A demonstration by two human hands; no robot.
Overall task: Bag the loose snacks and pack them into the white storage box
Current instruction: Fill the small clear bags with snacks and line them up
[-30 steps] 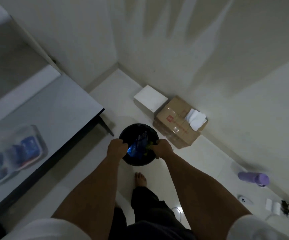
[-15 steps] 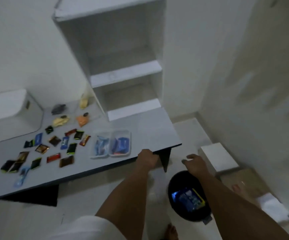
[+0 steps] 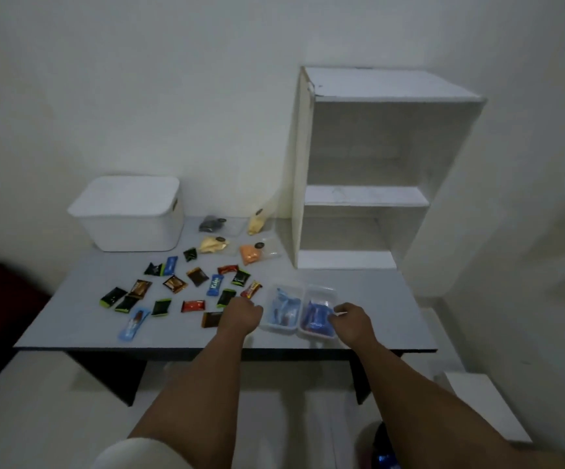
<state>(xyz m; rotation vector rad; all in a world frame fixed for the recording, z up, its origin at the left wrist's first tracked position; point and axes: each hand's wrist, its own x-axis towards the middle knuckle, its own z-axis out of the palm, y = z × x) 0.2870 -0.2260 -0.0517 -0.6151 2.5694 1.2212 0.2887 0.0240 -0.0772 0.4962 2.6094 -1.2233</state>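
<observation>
Several loose wrapped snacks (image 3: 176, 284) lie scattered over the grey table (image 3: 369, 309). The white storage box (image 3: 128, 214) stands lidded at the table's back left. Two clear trays sit near the front edge, the left tray (image 3: 283, 309) holding pale blue packets and the right tray (image 3: 318, 313) holding dark blue ones. My left hand (image 3: 242, 316) hovers with curled fingers beside the left tray, partly covering a brown snack (image 3: 210, 319). It holds nothing I can see. My right hand (image 3: 350, 321) grips the right tray's right edge.
Small clear bags of loose snacks, black (image 3: 211, 223), yellow (image 3: 255, 223) and orange (image 3: 250, 253), lie behind the wrappers. A white open shelf unit (image 3: 365, 194) stands on the table's back right. A black bin (image 3: 381, 448) sits on the floor by my right forearm.
My view swung up from the black bin on the floor to the table. Both hands left the bin's rim and moved onto the table beside the two clear trays.
</observation>
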